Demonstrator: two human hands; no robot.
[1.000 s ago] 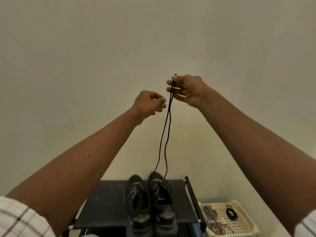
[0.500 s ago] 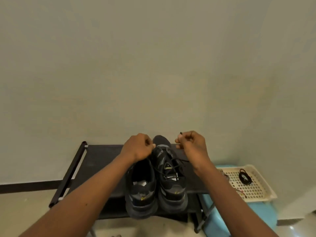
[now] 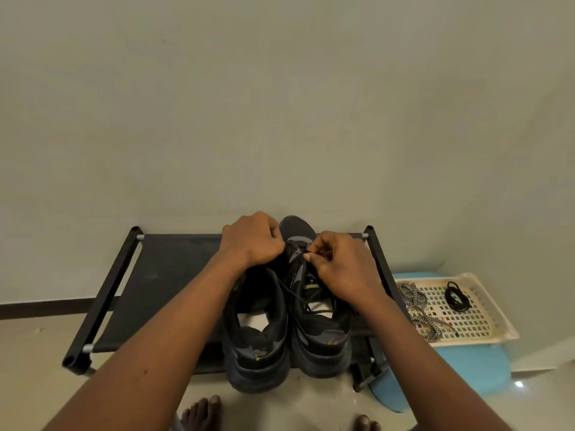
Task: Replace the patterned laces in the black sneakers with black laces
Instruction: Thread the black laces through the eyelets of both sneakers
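Note:
Two black sneakers stand side by side on a black shoe rack (image 3: 161,275), toes toward the wall. The left sneaker (image 3: 258,340) has no lace showing. A black lace (image 3: 298,298) runs across the eyelets of the right sneaker (image 3: 320,331). My right hand (image 3: 342,269) pinches an end of that lace over the right sneaker's front eyelets. My left hand (image 3: 252,241) is curled above the left sneaker's toe at the right sneaker's inner edge; what it grips is hidden. Patterned laces (image 3: 417,306) and a coiled black lace (image 3: 455,295) lie in a cream basket (image 3: 494,318).
The basket rests on a blue stool (image 3: 466,368) to the right of the rack. A plain wall stands right behind the rack. My bare toes (image 3: 202,412) show on the pale floor at the bottom edge.
Both hands came down from holding the lace stretched high above the sneakers to the right sneaker's front eyelets. The view tilted downward, showing the whole rack.

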